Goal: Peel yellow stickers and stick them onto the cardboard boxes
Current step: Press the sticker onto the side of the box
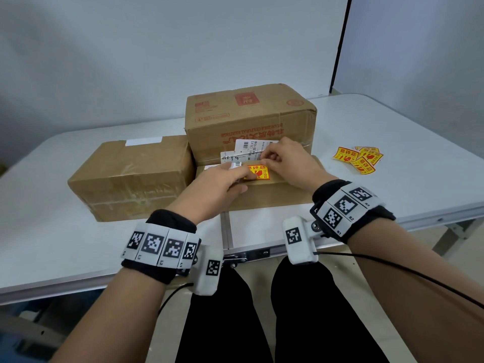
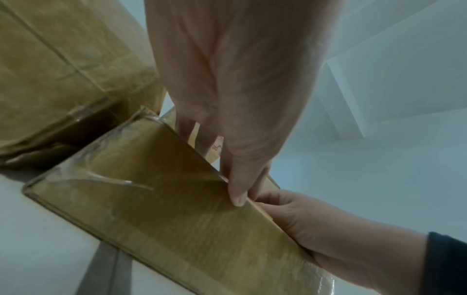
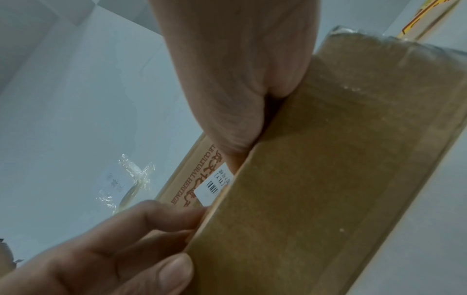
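A small cardboard box (image 1: 275, 193) lies at the table's front, and a yellow sticker (image 1: 258, 172) with red print lies flat on its top. My left hand (image 1: 222, 183) rests straight fingers on the sticker's left part, thumb at the box's front edge. My right hand (image 1: 285, 161) has curled fingers; its thumb and forefinger pinch the sticker's far right edge. The left wrist view shows my left hand (image 2: 227, 79) over the box (image 2: 164, 199). In the right wrist view my right hand (image 3: 240, 69) leans on the box (image 3: 328, 159), fingertips hidden.
A tall printed box (image 1: 248, 119) with white shipping labels (image 1: 251, 146) stands right behind the small one. A taped box (image 1: 131, 176) lies to the left. A pile of loose yellow stickers (image 1: 358, 158) sits on the white table (image 1: 406, 132) at the right.
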### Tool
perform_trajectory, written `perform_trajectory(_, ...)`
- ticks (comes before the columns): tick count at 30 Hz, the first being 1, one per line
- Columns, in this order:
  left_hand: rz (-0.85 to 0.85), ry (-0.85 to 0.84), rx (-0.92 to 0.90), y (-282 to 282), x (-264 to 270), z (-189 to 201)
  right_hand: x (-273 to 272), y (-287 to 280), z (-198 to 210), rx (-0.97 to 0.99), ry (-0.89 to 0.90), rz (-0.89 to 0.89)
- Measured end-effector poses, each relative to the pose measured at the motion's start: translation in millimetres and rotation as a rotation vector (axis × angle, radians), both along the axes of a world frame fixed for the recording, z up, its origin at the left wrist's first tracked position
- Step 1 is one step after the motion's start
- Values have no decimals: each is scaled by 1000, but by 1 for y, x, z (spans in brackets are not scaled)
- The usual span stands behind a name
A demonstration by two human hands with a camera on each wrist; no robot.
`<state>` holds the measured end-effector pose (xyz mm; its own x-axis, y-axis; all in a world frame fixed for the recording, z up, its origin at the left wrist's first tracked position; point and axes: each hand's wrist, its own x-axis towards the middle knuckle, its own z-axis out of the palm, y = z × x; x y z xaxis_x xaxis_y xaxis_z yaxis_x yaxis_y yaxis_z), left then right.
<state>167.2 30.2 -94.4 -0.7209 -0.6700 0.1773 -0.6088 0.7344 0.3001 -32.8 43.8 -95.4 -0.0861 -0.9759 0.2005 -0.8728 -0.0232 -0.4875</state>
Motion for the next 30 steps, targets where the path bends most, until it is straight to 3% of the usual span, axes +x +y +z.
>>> perform_trajectory(7,32,67,0,2,2,-3,0,20,3,90,143,6)
perform_trajectory(19,69,143,65,-2,7,-7,-2,35,15,233,52,84)
perform_trajectory(24,101,127,44,-1,6,-9,2,39,10,63,-83,190)
perform_trajectory(30,250,95,-18,4,-9,-9,6,39,-2,5,-52,182)
